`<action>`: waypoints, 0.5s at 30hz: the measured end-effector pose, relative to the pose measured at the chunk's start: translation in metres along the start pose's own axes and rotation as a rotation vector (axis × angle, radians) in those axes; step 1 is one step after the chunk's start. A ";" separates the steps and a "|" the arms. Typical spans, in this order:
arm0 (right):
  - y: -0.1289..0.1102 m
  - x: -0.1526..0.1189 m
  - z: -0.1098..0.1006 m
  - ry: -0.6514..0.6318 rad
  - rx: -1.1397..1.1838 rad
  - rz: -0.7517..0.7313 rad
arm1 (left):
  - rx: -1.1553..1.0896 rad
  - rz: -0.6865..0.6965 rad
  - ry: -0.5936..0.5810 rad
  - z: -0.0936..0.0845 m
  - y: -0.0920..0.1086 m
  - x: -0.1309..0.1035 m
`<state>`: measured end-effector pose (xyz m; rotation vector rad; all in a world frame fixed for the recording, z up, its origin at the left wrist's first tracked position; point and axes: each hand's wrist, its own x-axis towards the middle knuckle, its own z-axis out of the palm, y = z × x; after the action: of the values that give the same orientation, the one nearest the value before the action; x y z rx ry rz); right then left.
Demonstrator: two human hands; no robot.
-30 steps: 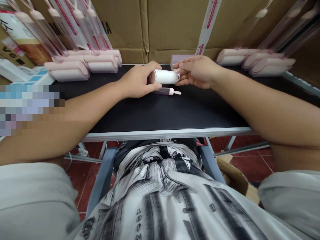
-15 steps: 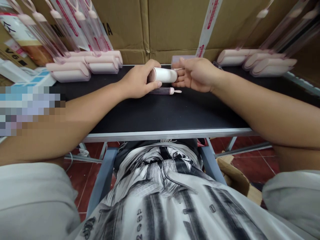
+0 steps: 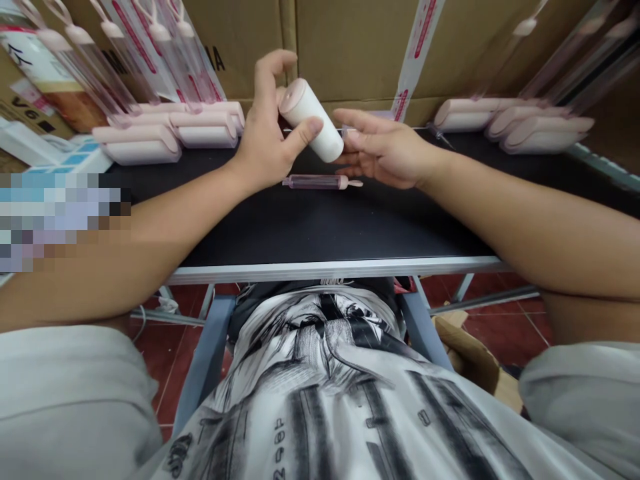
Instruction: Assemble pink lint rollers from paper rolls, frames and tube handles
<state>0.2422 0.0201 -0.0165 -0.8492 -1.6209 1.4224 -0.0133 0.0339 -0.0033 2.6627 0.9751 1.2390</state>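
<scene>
Left fingers (image 3: 303,135) pinch a white cylinder (image 3: 319,124) (tilted); right fingers (image 3: 361,121) spread beside it.

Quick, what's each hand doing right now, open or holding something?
Left hand: holding the white roll.
Right hand: partly curled by the white roll's lower end; whether it grips anything can't be told.

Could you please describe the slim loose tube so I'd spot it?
Find the black tabletop. Below the white, pink-ended cylinder in the left hand lies a slim, translucent pinkish tube with a pale-pink cap and loop. Unlike the clear tubes rising at both sides, it lies flat.
</scene>
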 end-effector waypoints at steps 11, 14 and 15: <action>0.009 0.001 0.003 -0.165 -0.187 -0.098 | -0.401 -0.243 -0.006 0.007 0.014 0.002; 0.011 0.001 0.003 -0.128 -0.282 -0.132 | -0.278 -0.258 -0.048 0.000 0.008 0.005; 0.011 0.001 0.003 -0.110 -0.307 -0.143 | -0.219 -0.254 -0.026 -0.003 0.003 0.006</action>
<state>0.2389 0.0213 -0.0275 -0.8168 -1.9770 1.1556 -0.0109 0.0342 0.0031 2.3020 1.0661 1.1772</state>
